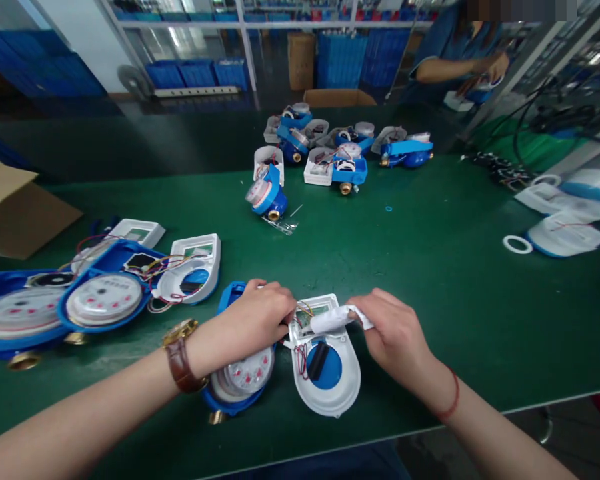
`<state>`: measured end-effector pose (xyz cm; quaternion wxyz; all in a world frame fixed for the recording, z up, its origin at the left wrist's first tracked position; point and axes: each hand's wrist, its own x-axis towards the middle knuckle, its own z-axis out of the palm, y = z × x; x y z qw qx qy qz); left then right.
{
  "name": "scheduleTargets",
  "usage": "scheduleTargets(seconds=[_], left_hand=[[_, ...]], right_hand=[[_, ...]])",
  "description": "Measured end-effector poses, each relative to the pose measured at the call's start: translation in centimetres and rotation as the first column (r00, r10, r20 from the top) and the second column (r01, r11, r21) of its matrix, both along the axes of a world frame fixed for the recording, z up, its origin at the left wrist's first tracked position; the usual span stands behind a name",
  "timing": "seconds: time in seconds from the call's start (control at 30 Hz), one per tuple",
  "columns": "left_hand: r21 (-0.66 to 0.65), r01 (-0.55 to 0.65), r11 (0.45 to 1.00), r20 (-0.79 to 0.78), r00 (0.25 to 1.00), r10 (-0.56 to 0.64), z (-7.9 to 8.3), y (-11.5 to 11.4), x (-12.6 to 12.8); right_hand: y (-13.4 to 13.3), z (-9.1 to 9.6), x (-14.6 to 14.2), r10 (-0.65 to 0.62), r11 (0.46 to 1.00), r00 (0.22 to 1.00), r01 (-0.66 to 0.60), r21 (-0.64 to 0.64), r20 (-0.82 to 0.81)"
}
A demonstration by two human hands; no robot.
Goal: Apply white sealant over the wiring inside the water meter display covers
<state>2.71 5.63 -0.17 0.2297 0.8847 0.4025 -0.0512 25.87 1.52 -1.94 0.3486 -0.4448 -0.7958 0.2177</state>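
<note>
A blue water meter [243, 380] with a white dial lies at the near edge of the green table [430, 280]. Its white cover [330, 380] lies open beside it, joined by thin wires. My left hand [253, 323], a watch on its wrist, rests on the meter with fingers curled at the wires near the cover's top. My right hand [397, 333] pinches a white cylindrical part [333, 320] over the cover's upper edge.
Two opened meters [70, 303] with white covers lie at the left, by a cardboard box [15, 213]. Several more meters [330, 153] cluster at the table's far side. White covers and a white ring [517, 245] sit at the right. Another person in blue [455, 60] works beyond.
</note>
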Motion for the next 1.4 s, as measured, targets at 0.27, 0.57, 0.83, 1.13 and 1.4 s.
scheduleTargets(seconds=[0.27,0.57,0.83,1.13,1.4], left_hand=[[0.016,-0.032,0.999,0.09,0.995,0.03,0.2,-0.4,-0.7],[0.452,-0.15,0.879,0.282,0.959,0.019,3.4,-5.0,-0.3],[0.7,-0.055,0.712,0.243,0.956,-0.166,2.6,-5.1,-0.4],[0.479,-0.105,0.871,0.393,0.913,-0.106,2.7,-4.7,-0.8],[0.438,-0.192,0.878,0.48,0.876,-0.048,1.8,-4.9,-0.5]], right_hand=[[1.1,1.7,-2.5,0.153,0.965,0.911,-0.222,0.143,0.383],[2.6,2.7,-5.0,0.19,0.961,0.93,-0.242,0.135,0.315],[1.5,1.3,-3.8,0.228,0.895,0.944,-0.3,0.33,0.24],[1.4,1.1,-3.3,0.28,0.87,0.943,-0.329,0.367,0.181],[0.9,1.6,-3.7,0.3,0.916,0.954,-0.292,0.275,0.012]])
